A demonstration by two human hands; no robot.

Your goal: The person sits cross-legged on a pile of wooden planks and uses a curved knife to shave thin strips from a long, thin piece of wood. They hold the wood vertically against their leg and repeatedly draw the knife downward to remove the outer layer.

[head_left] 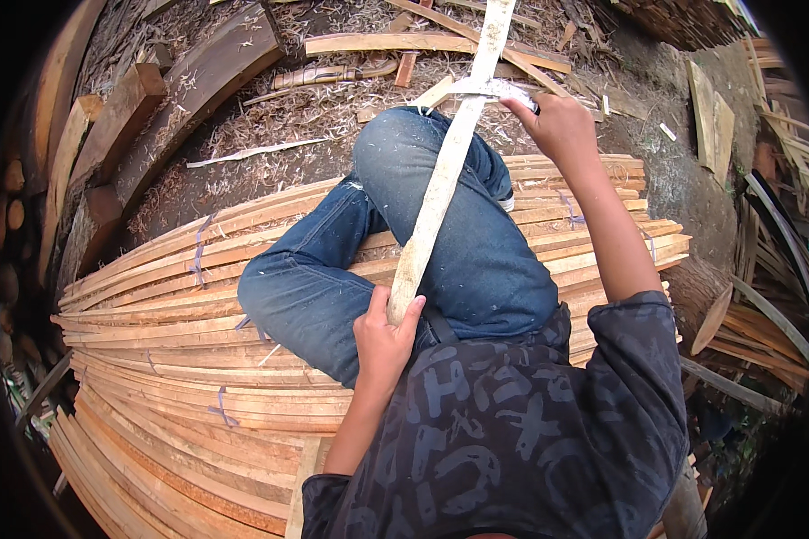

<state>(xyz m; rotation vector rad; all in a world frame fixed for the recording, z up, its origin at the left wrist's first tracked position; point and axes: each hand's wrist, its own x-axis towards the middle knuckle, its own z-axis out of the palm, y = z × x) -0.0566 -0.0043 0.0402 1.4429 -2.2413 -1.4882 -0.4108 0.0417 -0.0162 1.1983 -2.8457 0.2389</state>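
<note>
A long, pale wooden strip lies slantwise over my raised right thigh, its far end passing out of the top of the head view. My left hand is closed round its near end, close to my waist. Out beyond the knee, my right hand grips a knife by its handle, which the fingers mostly hide. The knife's bright blade lies across the strip and touches it.
Bundles of sawn wooden slats, tied with purple string, lie beneath me. Thick dark beams stand at the far left. Shavings and loose battens cover the ground ahead. A cut log and stacked offcuts are at the right.
</note>
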